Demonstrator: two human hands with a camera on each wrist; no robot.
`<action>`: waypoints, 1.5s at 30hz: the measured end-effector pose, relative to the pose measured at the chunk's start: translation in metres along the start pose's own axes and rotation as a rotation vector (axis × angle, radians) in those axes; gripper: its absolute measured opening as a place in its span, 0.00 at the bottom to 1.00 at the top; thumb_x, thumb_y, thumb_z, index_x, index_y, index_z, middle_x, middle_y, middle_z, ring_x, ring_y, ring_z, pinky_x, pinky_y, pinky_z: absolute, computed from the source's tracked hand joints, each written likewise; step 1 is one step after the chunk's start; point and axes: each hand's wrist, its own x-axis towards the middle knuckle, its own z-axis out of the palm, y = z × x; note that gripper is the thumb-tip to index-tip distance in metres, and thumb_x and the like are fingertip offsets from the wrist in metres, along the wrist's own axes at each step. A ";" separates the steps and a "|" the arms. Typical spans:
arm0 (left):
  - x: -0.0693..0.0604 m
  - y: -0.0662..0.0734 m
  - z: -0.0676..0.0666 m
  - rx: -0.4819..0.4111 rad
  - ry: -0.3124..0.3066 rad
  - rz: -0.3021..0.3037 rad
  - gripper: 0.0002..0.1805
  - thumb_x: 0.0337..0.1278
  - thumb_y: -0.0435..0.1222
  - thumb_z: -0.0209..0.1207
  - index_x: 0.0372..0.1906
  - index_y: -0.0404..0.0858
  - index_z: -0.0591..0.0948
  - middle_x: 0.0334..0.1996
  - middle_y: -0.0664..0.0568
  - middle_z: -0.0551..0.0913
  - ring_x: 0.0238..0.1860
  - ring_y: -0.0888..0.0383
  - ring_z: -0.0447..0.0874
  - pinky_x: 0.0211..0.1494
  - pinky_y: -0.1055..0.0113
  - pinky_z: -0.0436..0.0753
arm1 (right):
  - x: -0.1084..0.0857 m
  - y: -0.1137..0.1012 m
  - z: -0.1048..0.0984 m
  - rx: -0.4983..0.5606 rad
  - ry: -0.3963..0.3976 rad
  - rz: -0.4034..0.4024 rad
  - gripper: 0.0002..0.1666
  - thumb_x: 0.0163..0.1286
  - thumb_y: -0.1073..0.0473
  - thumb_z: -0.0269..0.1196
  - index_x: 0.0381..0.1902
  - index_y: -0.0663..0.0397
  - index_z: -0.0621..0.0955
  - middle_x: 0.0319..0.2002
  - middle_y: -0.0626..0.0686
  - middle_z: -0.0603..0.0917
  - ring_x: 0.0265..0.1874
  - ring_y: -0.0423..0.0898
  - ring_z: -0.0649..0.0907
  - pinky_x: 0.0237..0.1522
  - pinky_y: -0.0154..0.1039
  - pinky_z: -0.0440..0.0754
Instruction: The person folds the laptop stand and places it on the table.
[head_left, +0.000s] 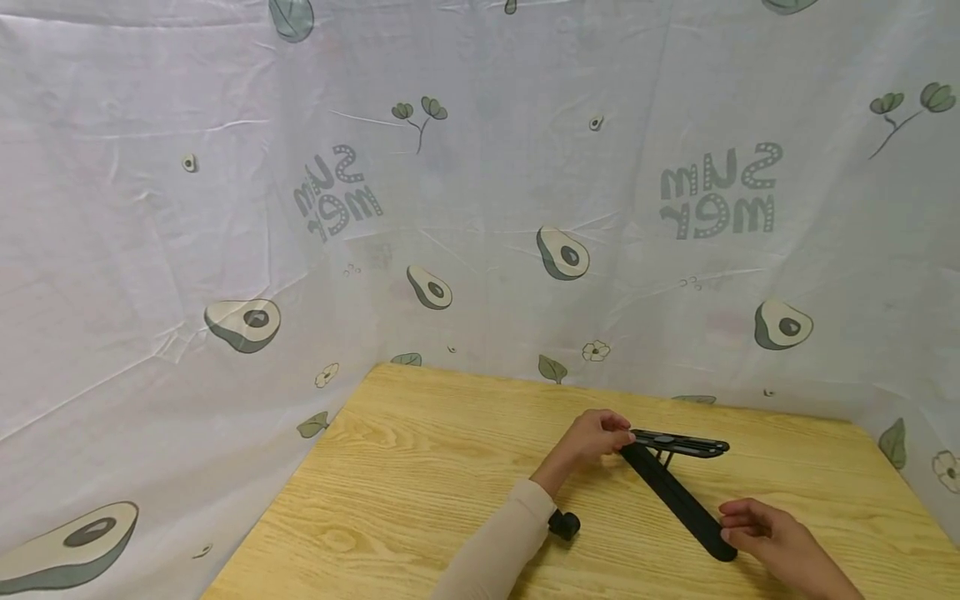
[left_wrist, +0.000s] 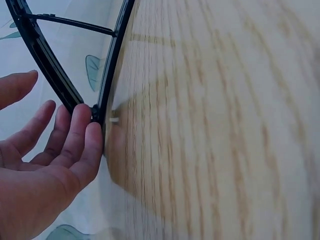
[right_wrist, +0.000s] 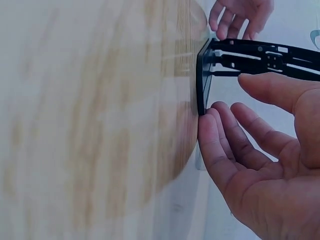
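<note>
A black folding stand point(head_left: 678, 500) rests on the wooden table, its long base bar flat and its slotted upper arm point(head_left: 682, 444) raised at an angle. A thin strut point(left_wrist: 72, 24) links the two parts. At the hinged end, the fingertips of my left hand point(head_left: 596, 435) touch the stand; in the left wrist view the thumb is held away from it. My right hand point(head_left: 780, 537) is at the near end of the base bar. Its lower fingertips touch or nearly touch that end in the right wrist view, with the thumb point(right_wrist: 270, 90) apart.
The wooden table point(head_left: 420, 467) spreads out to the left and behind the stand. A pale curtain point(head_left: 480, 183) with avocado prints hangs along the back and sides. Beside the left sleeve point(head_left: 502, 542) is a small black rounded object point(head_left: 565, 525), partly hidden by the forearm.
</note>
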 end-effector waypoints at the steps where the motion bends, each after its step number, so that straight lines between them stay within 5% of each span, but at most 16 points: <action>1: 0.000 0.000 0.000 -0.003 -0.001 -0.001 0.12 0.72 0.39 0.68 0.55 0.40 0.88 0.44 0.52 0.90 0.45 0.49 0.91 0.49 0.60 0.91 | 0.000 -0.001 0.001 0.002 -0.003 0.000 0.30 0.80 0.57 0.65 0.67 0.77 0.75 0.57 0.62 0.86 0.46 0.42 0.86 0.44 0.34 0.87; 29: 0.013 -0.007 -0.006 -0.048 -0.069 0.028 0.17 0.72 0.36 0.66 0.61 0.35 0.86 0.48 0.49 0.89 0.46 0.55 0.90 0.55 0.57 0.91 | -0.006 -0.012 0.016 0.078 -0.133 -0.078 0.29 0.80 0.60 0.64 0.66 0.80 0.74 0.55 0.60 0.87 0.49 0.47 0.86 0.46 0.37 0.87; 45: 0.017 -0.009 -0.008 -0.070 -0.096 0.026 0.18 0.73 0.34 0.65 0.63 0.34 0.85 0.50 0.49 0.88 0.46 0.59 0.89 0.58 0.57 0.91 | -0.010 -0.017 0.026 0.110 -0.154 -0.143 0.27 0.79 0.61 0.65 0.64 0.80 0.76 0.54 0.59 0.87 0.43 0.33 0.85 0.46 0.34 0.87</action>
